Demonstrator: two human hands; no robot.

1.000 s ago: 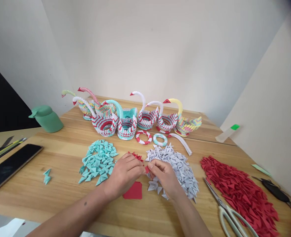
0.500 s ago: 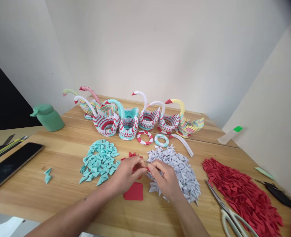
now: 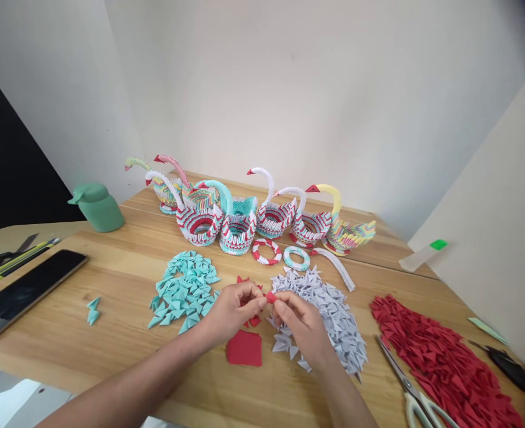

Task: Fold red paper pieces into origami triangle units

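behind left hand [image 3: 235,310] | red pieces [image 3: 255,321] partly hidden | paper swans [image 3: 238,236] beyond

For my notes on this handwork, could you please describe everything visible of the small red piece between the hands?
The small red piece looks like folded matte paper; its creases are too small to make out. The left hand and right hand pinch it from either side, partly covering it, near the left edge of the pale grey heap in view.
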